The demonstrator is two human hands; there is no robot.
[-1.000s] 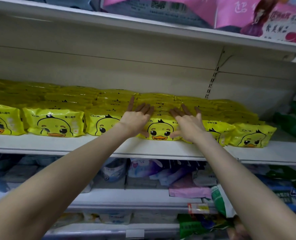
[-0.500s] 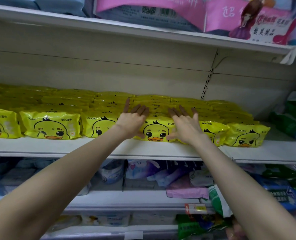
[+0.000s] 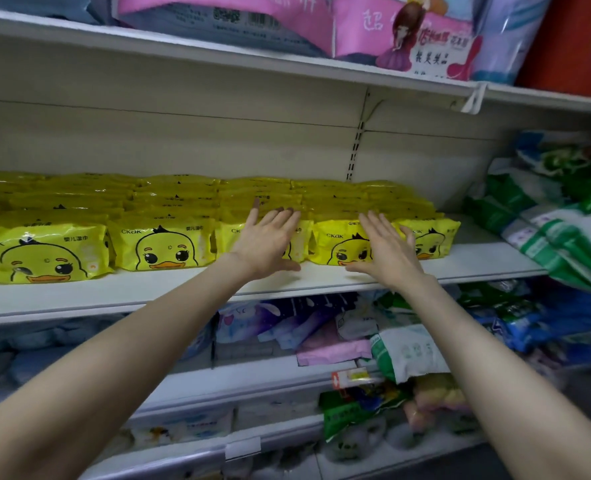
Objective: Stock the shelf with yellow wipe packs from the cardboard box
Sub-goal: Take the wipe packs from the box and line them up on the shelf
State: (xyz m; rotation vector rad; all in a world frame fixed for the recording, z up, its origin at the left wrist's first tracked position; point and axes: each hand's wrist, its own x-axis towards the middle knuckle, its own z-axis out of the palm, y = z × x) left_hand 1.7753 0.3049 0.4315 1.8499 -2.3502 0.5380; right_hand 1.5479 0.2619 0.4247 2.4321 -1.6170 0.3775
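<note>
Pressing flat against the front of the third duck-faced pack from the left, the left hand (image 3: 270, 242) has its fingers straight and spread, the tips over the pack's top edge. The right hand (image 3: 387, 251) is just as flat and spread in front of the next pack along. Whether it actually touches the wrapper I cannot tell. Neither hand holds anything, and a gap separates the two thumbs.

The yellow wipe packs (image 3: 159, 247) stand upright on the shelf (image 3: 488, 258). Five fronts show across the row, with further ranks packed close behind them toward the back wall. By the look of it, the stocking here is largely done, and the hands are squaring up the front row rather than adding to it. A bare stretch of shelf remains at the right end, between the last yellow pack and the green and white bags (image 3: 546, 233), so a few more might fit.

The cardboard box is out of view, so what is left in it cannot be judged. The upper shelf (image 3: 218, 57) carries pink packs (image 3: 356, 26), and the lower shelf (image 3: 252, 379) holds a loose jumble of pouches.
</note>
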